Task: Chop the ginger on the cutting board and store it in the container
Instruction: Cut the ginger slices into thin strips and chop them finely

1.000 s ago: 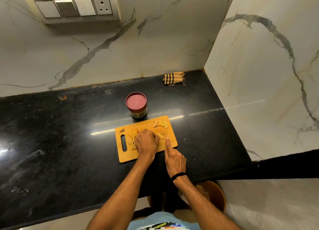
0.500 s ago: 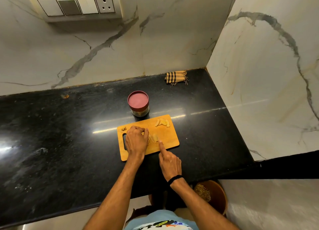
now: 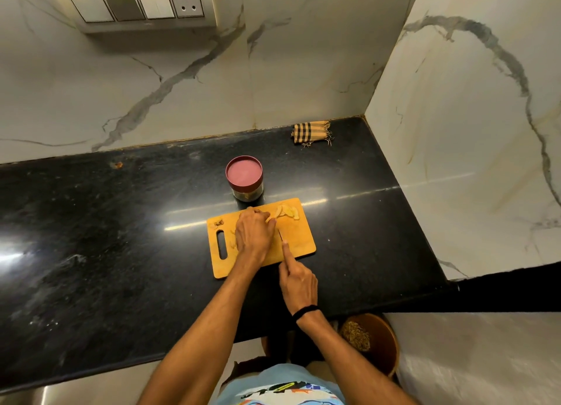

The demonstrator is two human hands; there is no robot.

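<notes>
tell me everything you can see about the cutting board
The cutting board is orange-brown and looks wooden, a rectangle with rounded corners and a slot handle at its left end. It lies flat on the black countertop, just in front of the red-lidded container. Ginger slices sit at its far right corner and small dark scraps at its far left. The left hand rests curled on its middle; the right hand reaches a forefinger over its near edge.

L hand curled, knuckles up; R hand fisted (index out).
</notes>
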